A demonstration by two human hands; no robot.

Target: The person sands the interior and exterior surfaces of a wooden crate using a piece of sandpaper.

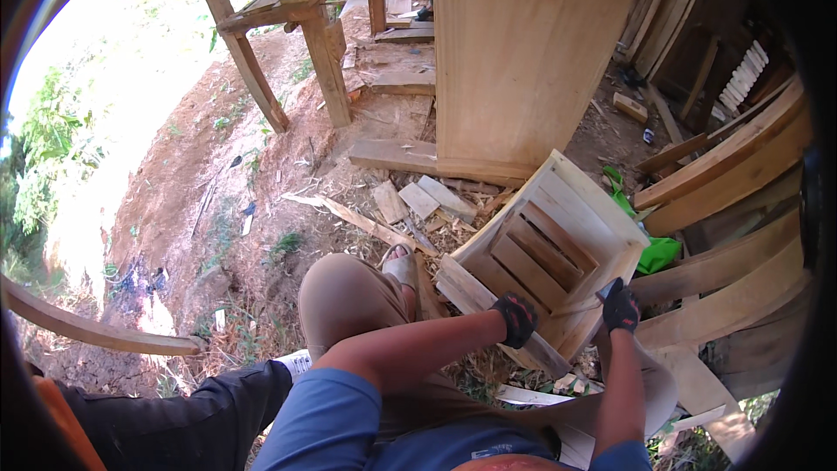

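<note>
Between my knees a pale wooden box frame point(582, 207) stands tilted, with slats point(534, 259) across its inside. My left hand point(516, 319), in a black glove with red marks, is closed over the frame's near edge board. At the frame's right near corner is my right hand point(621, 306), gloved in the same way. Its fingers are bent around a small flat blue-grey piece point(605, 290), held against or just above the rim. What that piece is, I cannot make out.
A tall wooden panel cabinet point(527, 61) stands ahead. Offcuts point(420, 199) and shavings lie before it. Long boards point(724, 275) are stacked at right beside a green plastic bag point(658, 255). A rough wooden bench point(305, 0) stands far left. Another person's dark trouser leg point(187, 410) is at lower left.
</note>
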